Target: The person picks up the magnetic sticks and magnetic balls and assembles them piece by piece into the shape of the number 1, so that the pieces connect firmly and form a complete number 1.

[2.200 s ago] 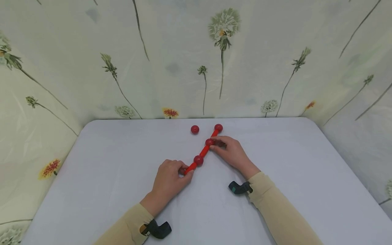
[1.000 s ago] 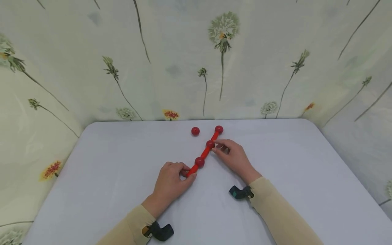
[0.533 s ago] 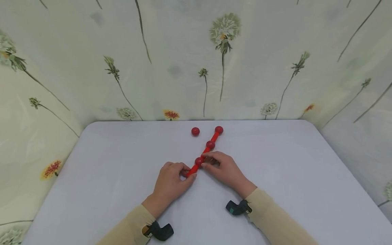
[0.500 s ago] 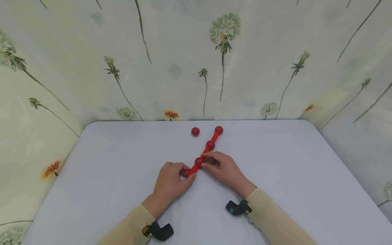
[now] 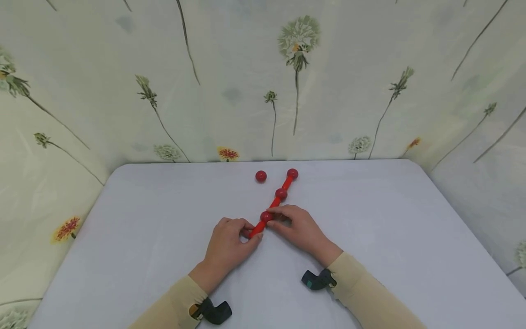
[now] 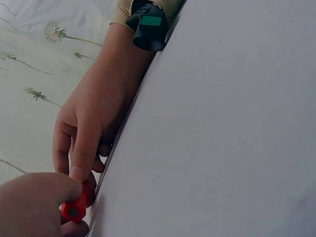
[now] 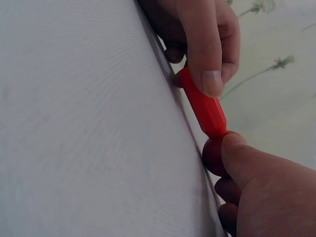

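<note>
Red balls and red rods form a straight slanting chain on the table. Its far ball [image 5: 292, 173] and middle ball [image 5: 281, 194] lie free of the hands. My left hand [image 5: 231, 242] pinches the nearest rod [image 5: 257, 229] between thumb and fingers. The rod's end [image 6: 74, 212] faces the left wrist camera and has a grey centre. With thumb and fingertips, my right hand [image 5: 299, 229] holds the near ball [image 5: 266, 217], where that rod joins it. In the right wrist view the rod [image 7: 205, 111] spans between both hands, and the thumb partly covers the ball [image 7: 215, 157].
A loose red ball [image 5: 260, 176] lies near the back edge, left of the chain's far end. The white tabletop [image 5: 370, 205] ends at a floral curtain [image 5: 234, 91] behind and at both sides. Dark wrist cameras [image 5: 218, 313] stick out from the sleeves.
My right hand has left the middle ball and moved down the chain toward me, to the near ball. My left hand keeps its pinch on the end rod. The chain lies practically the same.
</note>
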Action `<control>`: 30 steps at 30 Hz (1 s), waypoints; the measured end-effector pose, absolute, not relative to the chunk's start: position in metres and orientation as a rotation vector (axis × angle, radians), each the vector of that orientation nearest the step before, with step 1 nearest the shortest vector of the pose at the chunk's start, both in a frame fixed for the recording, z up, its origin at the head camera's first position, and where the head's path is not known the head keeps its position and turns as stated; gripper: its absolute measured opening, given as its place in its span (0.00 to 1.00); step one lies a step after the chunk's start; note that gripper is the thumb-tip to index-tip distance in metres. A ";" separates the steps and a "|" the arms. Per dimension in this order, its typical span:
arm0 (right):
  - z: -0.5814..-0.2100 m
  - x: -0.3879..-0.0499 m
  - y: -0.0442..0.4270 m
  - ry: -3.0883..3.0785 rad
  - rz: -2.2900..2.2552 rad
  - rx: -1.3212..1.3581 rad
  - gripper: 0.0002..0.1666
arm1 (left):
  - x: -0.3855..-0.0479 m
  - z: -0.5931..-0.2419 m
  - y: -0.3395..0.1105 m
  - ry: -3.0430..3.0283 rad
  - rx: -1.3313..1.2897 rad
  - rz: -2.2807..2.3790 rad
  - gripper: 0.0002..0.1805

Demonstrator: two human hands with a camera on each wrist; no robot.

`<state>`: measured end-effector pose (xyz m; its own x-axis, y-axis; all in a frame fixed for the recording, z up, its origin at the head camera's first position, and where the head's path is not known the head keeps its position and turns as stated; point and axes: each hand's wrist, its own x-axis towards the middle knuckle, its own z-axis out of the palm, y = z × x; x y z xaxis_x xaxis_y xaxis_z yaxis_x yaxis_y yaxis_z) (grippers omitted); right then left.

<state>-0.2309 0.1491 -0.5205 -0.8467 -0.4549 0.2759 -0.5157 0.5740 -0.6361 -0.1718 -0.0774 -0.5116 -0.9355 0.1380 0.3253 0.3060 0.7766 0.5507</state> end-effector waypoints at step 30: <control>-0.520 -0.232 0.150 -2.695 1.112 0.857 0.21 | -0.337 -0.470 -0.085 -3.091 -0.177 -1.178 0.33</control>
<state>-0.2324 0.1496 -0.5202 -0.8359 -0.4615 0.2972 -0.5368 0.5741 -0.6183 -0.3370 -0.0855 -0.4699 -0.9797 0.1598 -0.1214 0.0385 0.7433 0.6679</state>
